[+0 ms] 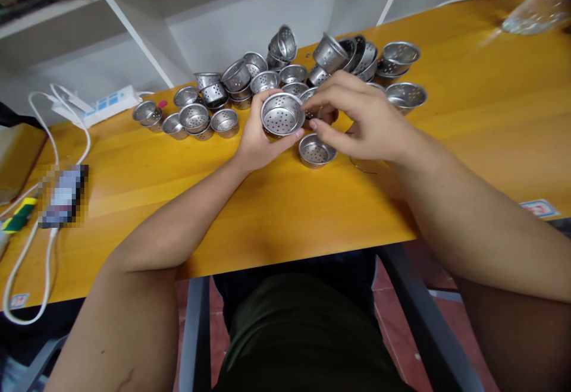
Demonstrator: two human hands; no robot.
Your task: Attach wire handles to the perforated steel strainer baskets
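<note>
My left hand (263,136) grips a small round metal cup with a perforated bottom (282,115). The cup is tilted so its inside faces me, with my thumb along the near rim. My right hand (357,115) hovers just right of it, fingers bent, index fingertip at the cup's rim and thumb apart from the index finger. I see nothing clearly held in it; the other fingers are partly hidden. Another perforated cup (317,151) stands on the table below both hands. A thin dark wire-like strand (363,168) shows beneath my right hand.
Many similar cups, some stacked, stand behind my hands, including a left group (194,117) and a right one (405,96). On the wooden table (267,219) are a power strip (109,106), a blurred device (65,196) with white cables and a clear plastic bag (537,8).
</note>
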